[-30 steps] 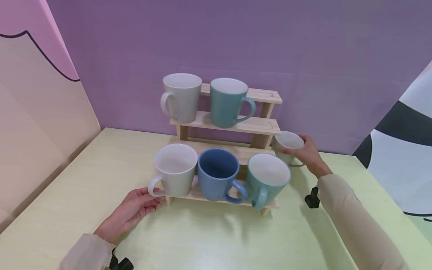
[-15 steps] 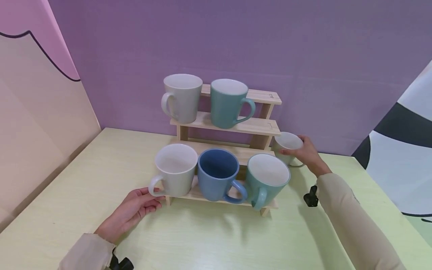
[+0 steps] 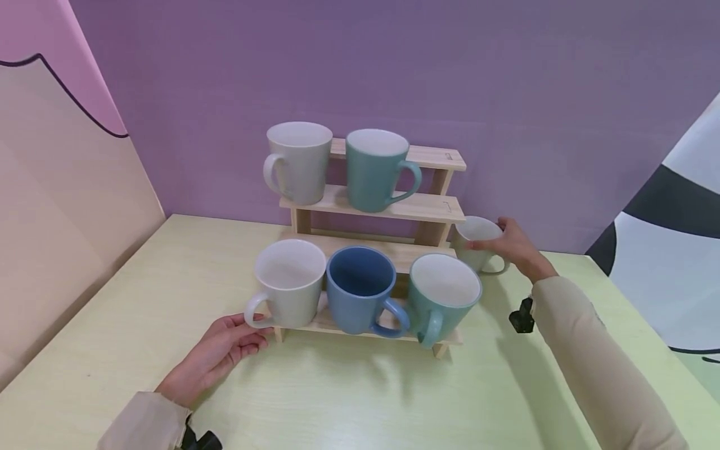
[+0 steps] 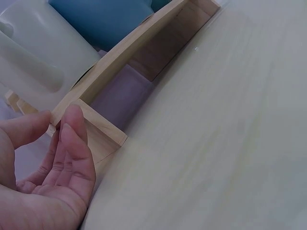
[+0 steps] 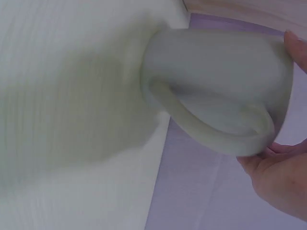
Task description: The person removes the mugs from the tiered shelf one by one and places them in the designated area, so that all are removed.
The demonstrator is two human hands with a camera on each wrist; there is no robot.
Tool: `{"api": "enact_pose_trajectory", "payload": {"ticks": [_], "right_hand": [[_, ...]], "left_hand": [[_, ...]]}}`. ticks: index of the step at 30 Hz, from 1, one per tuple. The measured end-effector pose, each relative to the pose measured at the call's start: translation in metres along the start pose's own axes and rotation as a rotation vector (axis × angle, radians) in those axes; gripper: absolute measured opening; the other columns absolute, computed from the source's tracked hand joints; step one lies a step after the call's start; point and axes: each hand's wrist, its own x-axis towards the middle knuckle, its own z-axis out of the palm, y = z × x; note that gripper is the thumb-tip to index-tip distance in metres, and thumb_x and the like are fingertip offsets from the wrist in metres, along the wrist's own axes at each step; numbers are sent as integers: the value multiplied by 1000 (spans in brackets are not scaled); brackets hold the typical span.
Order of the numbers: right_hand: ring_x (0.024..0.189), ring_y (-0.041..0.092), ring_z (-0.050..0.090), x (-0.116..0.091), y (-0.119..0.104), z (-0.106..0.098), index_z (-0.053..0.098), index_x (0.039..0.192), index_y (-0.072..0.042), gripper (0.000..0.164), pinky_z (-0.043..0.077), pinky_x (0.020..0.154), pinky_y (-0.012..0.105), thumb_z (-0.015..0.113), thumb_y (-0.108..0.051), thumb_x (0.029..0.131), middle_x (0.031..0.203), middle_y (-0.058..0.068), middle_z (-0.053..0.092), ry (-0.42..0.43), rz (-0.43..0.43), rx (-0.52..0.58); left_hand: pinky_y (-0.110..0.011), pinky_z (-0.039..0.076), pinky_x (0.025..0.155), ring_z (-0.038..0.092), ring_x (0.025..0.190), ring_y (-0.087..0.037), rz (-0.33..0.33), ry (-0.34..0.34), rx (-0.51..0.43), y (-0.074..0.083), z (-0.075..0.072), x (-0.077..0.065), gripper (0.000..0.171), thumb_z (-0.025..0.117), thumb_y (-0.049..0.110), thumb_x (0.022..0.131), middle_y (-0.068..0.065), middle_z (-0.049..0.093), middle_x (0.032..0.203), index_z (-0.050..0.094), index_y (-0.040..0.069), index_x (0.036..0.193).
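Observation:
My right hand [image 3: 510, 247] grips a pale grey-white mug [image 3: 471, 251] near its rim, beside the back right of a stepped wooden rack [image 3: 410, 253]. In the right wrist view, that mug's handle [image 5: 206, 129] faces the camera. My left hand [image 3: 216, 353] pinches the left end of the rack's lowest board [image 4: 84, 93] between thumb and fingers. Just above that hand stands a white mug [image 3: 292, 294] on the lowest step. Next to it are a blue mug [image 3: 357, 306] and a tilted mint-green mug [image 3: 439, 319].
Higher on the rack stand a light grey mug [image 3: 304, 169] and a teal mug [image 3: 374, 175]. A purple wall [image 3: 506, 94] rises behind the table [image 3: 337, 400]. To the left is a pale wall panel [image 3: 56, 187].
The right hand's mug has shifted and turned slightly, so its handle shows more to the right. The left hand stays at the rack's end. The head view has shifted a little.

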Motion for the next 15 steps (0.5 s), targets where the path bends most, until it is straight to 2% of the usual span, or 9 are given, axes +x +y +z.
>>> {"api": "enact_pose_trajectory", "payload": {"ticks": [1, 4, 8, 15], "right_hand": [[117, 42, 43, -1, -1, -1, 24, 136, 14, 86, 41, 97, 53, 73, -32, 83, 135, 33, 38, 1, -5, -4], [128, 47, 36, -3, -5, -7, 16, 142, 15, 92, 35, 105, 55, 70, -33, 85, 143, 36, 29, -3, -9, -8], [141, 48, 14, -5, -10, -16, -4, 147, 11, 107, 20, 112, 60, 68, -39, 85, 154, 33, 7, -7, 4, -4], [142, 46, 11, -10, -18, -28, -5, 149, 6, 107, 20, 112, 61, 65, -46, 87, 156, 28, 5, 12, 13, 25]], "left_hand": [[-17, 53, 71, 64, 76, -7, 0, -1, 7, 0, 0, 0, 14, 53, 5, 97, 1, 71, 91, 64, 13, 96], [-16, 52, 70, 64, 76, -6, -8, 1, 26, 1, 0, -1, 14, 54, 6, 96, 1, 71, 90, 65, 13, 95], [-15, 52, 69, 64, 75, -6, -13, 4, 33, 2, -2, -1, 14, 53, 9, 97, 2, 72, 89, 66, 14, 94], [-16, 53, 70, 65, 75, -7, -17, -1, 25, 1, -3, 0, 13, 52, 8, 98, 1, 72, 89, 65, 13, 95]]}}
